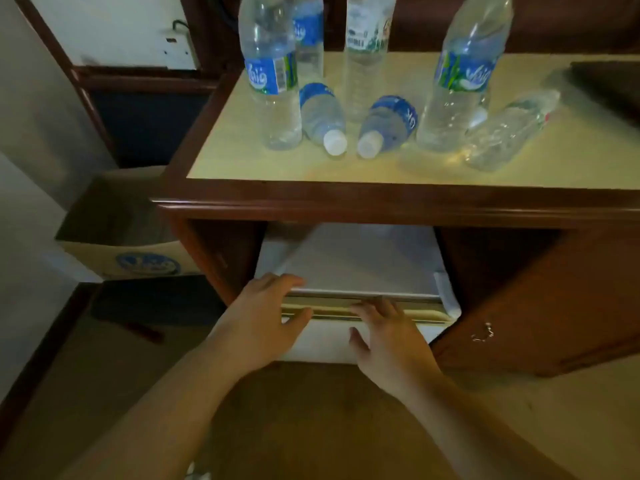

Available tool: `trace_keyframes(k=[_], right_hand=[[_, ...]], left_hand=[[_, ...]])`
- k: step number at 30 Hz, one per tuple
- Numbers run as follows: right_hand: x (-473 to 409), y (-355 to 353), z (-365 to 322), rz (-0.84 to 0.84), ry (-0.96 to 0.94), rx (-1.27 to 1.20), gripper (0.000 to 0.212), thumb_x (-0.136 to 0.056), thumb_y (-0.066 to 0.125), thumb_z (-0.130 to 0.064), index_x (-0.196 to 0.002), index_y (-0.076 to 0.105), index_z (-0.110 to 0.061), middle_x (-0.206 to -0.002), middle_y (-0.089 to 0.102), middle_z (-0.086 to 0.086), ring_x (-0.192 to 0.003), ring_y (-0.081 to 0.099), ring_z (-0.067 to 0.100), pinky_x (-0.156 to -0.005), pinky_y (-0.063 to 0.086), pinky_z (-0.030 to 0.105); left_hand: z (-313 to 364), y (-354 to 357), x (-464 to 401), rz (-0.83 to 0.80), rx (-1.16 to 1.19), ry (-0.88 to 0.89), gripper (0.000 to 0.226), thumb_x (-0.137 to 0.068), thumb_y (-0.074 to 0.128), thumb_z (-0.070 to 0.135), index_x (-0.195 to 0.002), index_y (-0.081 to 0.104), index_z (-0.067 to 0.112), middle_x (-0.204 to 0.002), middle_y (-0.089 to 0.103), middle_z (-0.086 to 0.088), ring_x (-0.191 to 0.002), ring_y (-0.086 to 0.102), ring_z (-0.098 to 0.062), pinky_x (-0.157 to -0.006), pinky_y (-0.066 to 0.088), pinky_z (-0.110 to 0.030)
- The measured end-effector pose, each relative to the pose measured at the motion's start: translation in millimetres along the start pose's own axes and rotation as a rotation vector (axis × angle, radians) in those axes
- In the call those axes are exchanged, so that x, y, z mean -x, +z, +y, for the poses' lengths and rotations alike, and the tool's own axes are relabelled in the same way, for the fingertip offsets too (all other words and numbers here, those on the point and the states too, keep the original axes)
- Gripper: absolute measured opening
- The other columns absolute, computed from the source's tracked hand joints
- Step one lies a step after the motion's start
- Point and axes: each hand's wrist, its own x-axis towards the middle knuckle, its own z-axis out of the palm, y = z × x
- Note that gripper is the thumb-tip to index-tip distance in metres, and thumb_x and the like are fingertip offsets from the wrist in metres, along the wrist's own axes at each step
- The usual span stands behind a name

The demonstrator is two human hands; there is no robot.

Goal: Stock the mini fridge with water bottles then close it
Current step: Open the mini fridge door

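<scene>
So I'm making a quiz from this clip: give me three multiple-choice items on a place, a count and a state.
1. Where are the water bottles?
A on the cabinet top
B on the floor
C inside the fridge

2. How many bottles lie on their side?
A one
B three
C five

3. What is the left hand doing?
A holding a bottle
B hanging idle
C gripping the fridge door's top edge

Answers: A, all stand or lie on the cabinet top. B, two blue-labelled and one clear lie flat. C, its fingers curl over the fridge door, with the right hand beside it.

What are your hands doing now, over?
Left hand and right hand both on fridge door edge. Bottles all on counter. Nothing blocking.
</scene>
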Motion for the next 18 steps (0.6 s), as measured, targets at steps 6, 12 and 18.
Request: trace_keyframes(k=[6, 12, 18], right_hand=[[-49, 92, 24, -0.033, 0.094, 0.094, 0.042, -0.098, 0.054, -0.044, -0.137, 0.056, -0.03, -0.137, 0.056, -0.003, -0.129, 0.05, 0.019, -0.104, 0.05, 0.039], [-64, 144, 50, 0.118, 0.068, 0.243, 0.028, -0.09, 0.064, -0.035, -0.116, 0.067, -0.023, -0.119, 0.059, 0.003, -0.108, 0.058, 0.027, -0.086, 0.051, 0.042], [-68, 166, 61, 0.298, 0.023, 0.254, 0.018, -0.091, 0.065, -0.028, -0.103, 0.069, -0.016, -0.103, 0.056, 0.009, -0.092, 0.056, 0.034, -0.074, 0.048, 0.042]], left_hand=[[-44, 61, -87, -0.088, -0.104, 0.033, 0.057, -0.1, 0.052, 0.055, -0.152, 0.033, 0.041, -0.158, 0.035, 0.004, -0.144, 0.035, -0.022, -0.114, 0.041, -0.045], [-72, 111, -148, -0.032, -0.223, 0.048, 0.064, -0.102, 0.045, 0.058, -0.16, 0.026, 0.04, -0.172, 0.01, 0.003, -0.158, 0.008, -0.029, -0.124, 0.018, -0.053], [-91, 139, -175, -0.072, -0.266, 0.057, 0.072, -0.102, 0.036, 0.063, -0.164, 0.014, 0.033, -0.173, -0.001, -0.002, -0.159, -0.002, -0.03, -0.125, 0.007, -0.049]])
